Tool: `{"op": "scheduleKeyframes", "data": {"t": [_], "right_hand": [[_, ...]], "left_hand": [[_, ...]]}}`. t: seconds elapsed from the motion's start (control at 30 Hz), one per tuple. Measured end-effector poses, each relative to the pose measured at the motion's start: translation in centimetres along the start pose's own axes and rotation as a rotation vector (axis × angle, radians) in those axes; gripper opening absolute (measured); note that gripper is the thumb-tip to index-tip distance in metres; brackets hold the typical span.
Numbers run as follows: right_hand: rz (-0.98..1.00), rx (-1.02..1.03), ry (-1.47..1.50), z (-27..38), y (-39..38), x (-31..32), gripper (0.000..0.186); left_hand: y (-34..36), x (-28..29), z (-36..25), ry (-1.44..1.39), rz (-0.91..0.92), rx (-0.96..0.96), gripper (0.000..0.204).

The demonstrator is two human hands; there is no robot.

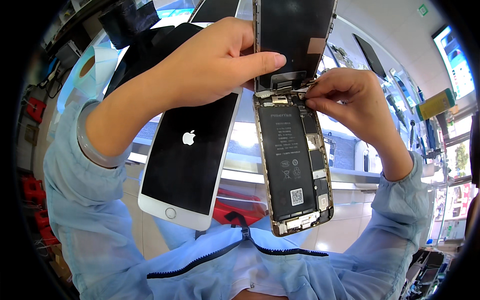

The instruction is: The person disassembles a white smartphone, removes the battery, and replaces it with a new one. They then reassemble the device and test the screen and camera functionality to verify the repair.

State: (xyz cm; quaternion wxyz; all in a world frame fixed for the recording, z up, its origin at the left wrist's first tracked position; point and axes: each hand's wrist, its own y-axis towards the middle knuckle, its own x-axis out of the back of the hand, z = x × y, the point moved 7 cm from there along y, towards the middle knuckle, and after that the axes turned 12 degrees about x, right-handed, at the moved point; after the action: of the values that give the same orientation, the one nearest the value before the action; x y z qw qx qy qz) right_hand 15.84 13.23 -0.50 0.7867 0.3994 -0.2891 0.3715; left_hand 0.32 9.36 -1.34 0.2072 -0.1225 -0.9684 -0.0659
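Observation:
My left hand (210, 65) grips a black phone screen assembly (292, 30), thumb across it, holding it raised at the top end of an opened phone body (282, 160) with a large black battery and exposed metal parts. My right hand (350, 97) pinches at the small connectors where screen and body meet; what lies between its fingertips is too small to make out. A white phone (185, 165) with a lit logo on a black display lies to the left of the open phone, partly under my left wrist.
A label roll (90, 70) and a black wrapped item (122, 25) are at the back left. A dark phone (369, 56), hand tools (397, 107) and a yellow-green container (435, 104) are at the right. Red stools (35, 190) stand on the floor at far left.

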Motion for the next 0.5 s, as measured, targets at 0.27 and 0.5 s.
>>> {"op": "scheduleKeyframes", "data": {"t": [0.27, 0.5], "right_hand": [[0.007, 0.084, -0.116, 1.2, 0.1, -0.1, 0.006], [0.100, 0.273, -0.526, 3.6, -0.4, -1.1, 0.012]], "left_hand": [[0.2, 0.2, 0.1, 0.048, 0.011, 0.038, 0.026], [0.2, 0.0, 0.2, -0.017, 0.022, 0.044, 0.024]]}}
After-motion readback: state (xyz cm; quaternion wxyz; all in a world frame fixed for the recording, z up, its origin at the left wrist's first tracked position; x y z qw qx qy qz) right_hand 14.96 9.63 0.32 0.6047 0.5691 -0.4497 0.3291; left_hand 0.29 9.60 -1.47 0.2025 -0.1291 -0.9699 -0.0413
